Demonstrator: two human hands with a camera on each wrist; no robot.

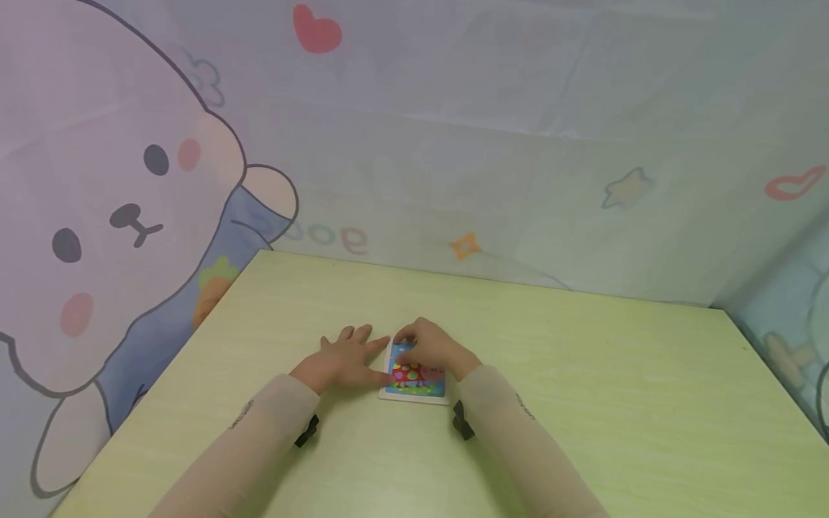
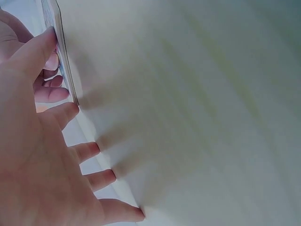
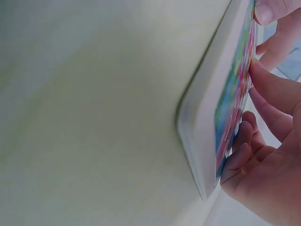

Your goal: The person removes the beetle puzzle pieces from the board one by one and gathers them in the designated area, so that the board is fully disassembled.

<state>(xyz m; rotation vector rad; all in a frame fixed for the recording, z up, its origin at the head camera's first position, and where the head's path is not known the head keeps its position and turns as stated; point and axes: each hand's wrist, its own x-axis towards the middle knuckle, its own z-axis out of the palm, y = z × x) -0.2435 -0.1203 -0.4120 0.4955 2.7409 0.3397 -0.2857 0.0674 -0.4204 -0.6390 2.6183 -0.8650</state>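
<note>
A small square picture board (image 1: 414,388) with a white border lies flat on the table. Its glossy picture shows a red ladybird with coloured dots on blue and green. My left hand (image 1: 350,360) is spread beside the board's left edge; its thumb rests on the picture, while the other fingertips (image 2: 108,178) touch the table. Over the upper part of the picture is my right hand (image 1: 430,349), fingers bent and thumb touching the surface. In the right wrist view, the right fingers (image 3: 242,136) curl against the picture; whether they pinch a loose piece is hidden.
A pale yellow-green table (image 1: 583,403) extends around the board. Behind it hangs a printed cloth backdrop (image 1: 518,108) with a cartoon bear on the left. Dark wrist straps (image 1: 463,421) show below both pale sleeves.
</note>
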